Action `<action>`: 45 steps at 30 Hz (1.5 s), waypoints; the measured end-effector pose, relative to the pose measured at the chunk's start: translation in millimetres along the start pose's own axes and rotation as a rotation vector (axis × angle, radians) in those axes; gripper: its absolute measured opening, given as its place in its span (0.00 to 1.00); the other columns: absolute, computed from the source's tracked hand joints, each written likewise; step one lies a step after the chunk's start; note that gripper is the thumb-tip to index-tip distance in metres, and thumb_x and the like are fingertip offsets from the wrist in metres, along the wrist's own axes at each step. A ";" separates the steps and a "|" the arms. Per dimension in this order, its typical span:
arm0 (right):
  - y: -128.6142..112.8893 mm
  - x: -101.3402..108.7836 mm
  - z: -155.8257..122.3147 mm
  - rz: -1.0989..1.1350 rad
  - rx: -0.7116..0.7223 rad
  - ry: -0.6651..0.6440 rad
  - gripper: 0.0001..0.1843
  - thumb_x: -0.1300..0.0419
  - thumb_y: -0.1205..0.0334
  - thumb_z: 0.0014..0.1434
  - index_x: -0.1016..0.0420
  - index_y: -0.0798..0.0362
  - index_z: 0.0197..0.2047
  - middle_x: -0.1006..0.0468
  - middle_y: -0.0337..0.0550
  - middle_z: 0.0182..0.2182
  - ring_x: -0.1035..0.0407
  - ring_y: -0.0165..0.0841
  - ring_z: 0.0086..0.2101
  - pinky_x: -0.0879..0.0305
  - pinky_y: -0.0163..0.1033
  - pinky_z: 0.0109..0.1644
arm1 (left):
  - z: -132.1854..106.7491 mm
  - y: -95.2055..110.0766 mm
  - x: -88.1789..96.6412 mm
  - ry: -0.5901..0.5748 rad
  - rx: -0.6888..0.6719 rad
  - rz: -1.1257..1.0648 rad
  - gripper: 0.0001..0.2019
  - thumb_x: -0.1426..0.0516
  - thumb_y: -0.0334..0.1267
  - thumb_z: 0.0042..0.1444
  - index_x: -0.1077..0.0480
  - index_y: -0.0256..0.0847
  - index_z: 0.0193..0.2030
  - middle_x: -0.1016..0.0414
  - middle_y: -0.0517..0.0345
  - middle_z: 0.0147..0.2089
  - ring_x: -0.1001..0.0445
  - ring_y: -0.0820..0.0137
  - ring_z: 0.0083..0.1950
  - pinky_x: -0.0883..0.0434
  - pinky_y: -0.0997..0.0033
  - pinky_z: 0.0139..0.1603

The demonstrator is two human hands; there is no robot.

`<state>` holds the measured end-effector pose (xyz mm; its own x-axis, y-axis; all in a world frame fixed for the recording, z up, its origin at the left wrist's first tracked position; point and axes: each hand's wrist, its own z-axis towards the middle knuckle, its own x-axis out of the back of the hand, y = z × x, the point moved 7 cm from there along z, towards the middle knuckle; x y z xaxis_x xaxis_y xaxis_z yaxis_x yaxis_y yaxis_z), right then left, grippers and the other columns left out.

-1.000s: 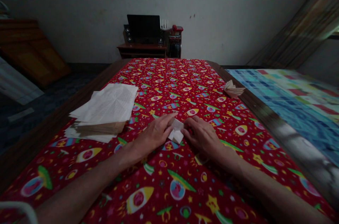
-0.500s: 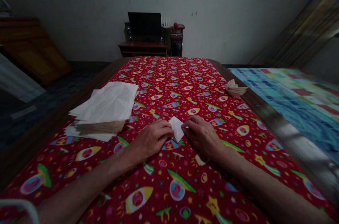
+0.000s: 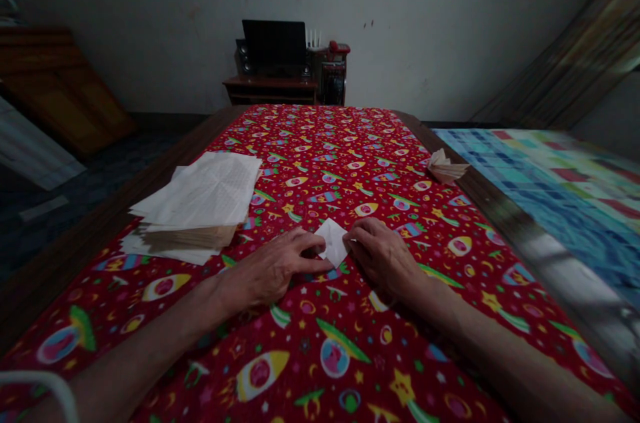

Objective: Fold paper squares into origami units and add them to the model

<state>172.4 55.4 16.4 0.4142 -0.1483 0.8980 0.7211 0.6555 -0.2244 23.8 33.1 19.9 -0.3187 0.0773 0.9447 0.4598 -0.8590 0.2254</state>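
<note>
My left hand (image 3: 273, 270) and right hand (image 3: 383, 256), half-curled, touch opposite sides of a white folded paper (image 3: 331, 243), pointed and flat on the red cloth (image 3: 305, 350); I can't tell if either grips it. A rumpled paper stack (image 3: 195, 200) lies left of it.

I read matt white folded paper (image 3: 333, 243) at centre; creased matt paper stack (image 3: 200, 193) at 9 o'clock; folded paper piece (image 3: 444, 166) at 2 o'clock; soft matt red printed cloth (image 3: 300, 343) at 6 o'clock; smooth dark wood table edge (image 3: 216, 133) at 10 o'clock; dark wood shelf (image 3: 270, 86) at 12 o'clock.
</note>
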 end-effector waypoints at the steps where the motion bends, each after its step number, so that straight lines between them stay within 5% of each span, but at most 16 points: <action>1: -1.2 0.3 -0.4 -0.015 0.011 -0.004 0.10 0.50 0.67 0.64 0.27 0.54 0.38 0.29 0.46 0.37 0.37 0.31 0.35 0.43 0.35 0.34 | -1.3 0.3 2.5 0.002 -0.002 -0.017 0.23 0.47 0.25 0.57 0.32 0.53 0.55 0.33 0.54 0.55 0.33 0.66 0.52 0.33 0.65 0.54; 12: -9.8 4.8 -3.7 0.027 0.248 -0.149 0.11 0.49 0.65 0.65 0.29 0.52 0.47 0.29 0.47 0.42 0.35 0.32 0.39 0.35 0.36 0.38 | -2.6 -15.4 6.2 0.235 0.084 -0.153 0.17 0.48 0.32 0.63 0.37 0.41 0.58 0.29 0.51 0.51 0.30 0.69 0.53 0.30 0.68 0.53; 28: -7.6 5.3 0.8 0.061 0.243 -0.088 0.14 0.49 0.61 0.65 0.27 0.53 0.48 0.28 0.48 0.38 0.34 0.35 0.37 0.33 0.38 0.36 | 19.1 1.9 4.7 0.010 0.032 0.271 0.13 0.47 0.42 0.62 0.34 0.42 0.52 0.31 0.55 0.46 0.32 0.65 0.46 0.31 0.67 0.46; 34: -9.3 6.5 0.5 0.110 0.206 -0.067 0.13 0.49 0.62 0.65 0.27 0.53 0.48 0.29 0.47 0.37 0.35 0.33 0.37 0.35 0.37 0.37 | 23.3 13.5 0.5 -0.029 -0.051 0.480 0.11 0.54 0.35 0.66 0.32 0.38 0.46 0.30 0.55 0.38 0.33 0.65 0.37 0.32 0.66 0.36; 39: -2.9 3.2 -1.5 0.177 0.200 -0.081 0.13 0.47 0.60 0.64 0.28 0.52 0.49 0.28 0.48 0.41 0.33 0.33 0.39 0.34 0.38 0.40 | 18.5 3.7 2.5 0.084 0.011 0.314 0.09 0.52 0.32 0.65 0.32 0.37 0.46 0.29 0.54 0.41 0.32 0.67 0.42 0.31 0.67 0.44; 45: 4.4 0.8 1.4 0.215 0.151 0.022 0.11 0.49 0.62 0.65 0.25 0.54 0.40 0.26 0.48 0.37 0.32 0.32 0.36 0.34 0.36 0.38 | 12.0 -8.4 1.3 0.207 0.145 0.056 0.09 0.50 0.33 0.64 0.30 0.38 0.44 0.29 0.54 0.43 0.31 0.68 0.46 0.31 0.69 0.47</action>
<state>175.1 59.2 16.7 0.5622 -0.0086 0.8270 0.5245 0.7768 -0.3485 29.5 46.4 22.1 -0.4454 -0.0867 0.8911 0.5908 -0.7763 0.2198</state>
